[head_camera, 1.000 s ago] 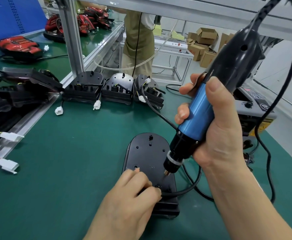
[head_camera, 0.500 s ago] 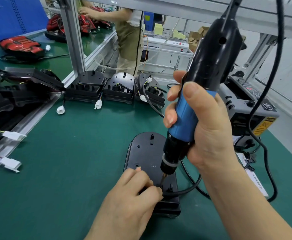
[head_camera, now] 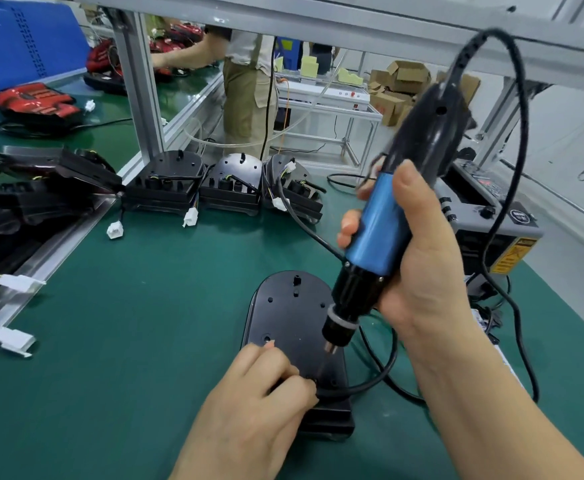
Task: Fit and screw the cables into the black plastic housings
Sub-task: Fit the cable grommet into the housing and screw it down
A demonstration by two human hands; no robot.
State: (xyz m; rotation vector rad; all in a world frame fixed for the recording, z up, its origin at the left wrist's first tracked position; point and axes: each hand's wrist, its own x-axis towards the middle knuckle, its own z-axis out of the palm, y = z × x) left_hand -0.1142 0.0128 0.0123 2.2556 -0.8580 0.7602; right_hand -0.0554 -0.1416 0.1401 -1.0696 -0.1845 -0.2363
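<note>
Steeper than a second earlier, the electric screwdriver [head_camera: 377,230] had swung upright and its bit had dropped close to the left fingertips. The right hand [head_camera: 422,265] wrapped its fingers round the blue barrel, thumb laid along the near side, probably so the bit met the screw hole squarely. The left hand [head_camera: 255,403] lay on the near end of the black housing [head_camera: 294,313], which sat flat on the green mat [head_camera: 145,323] in the near centre. Its fingers were curled close together, pinching the cable [head_camera: 380,372] where it entered the housing, likely to stop it shifting while being screwed; whether they also held a screw could not be told. Three wired housings [head_camera: 231,178] stood in a far row. Cardboard boxes [head_camera: 404,77] at far right stood open, contents hidden.
</note>
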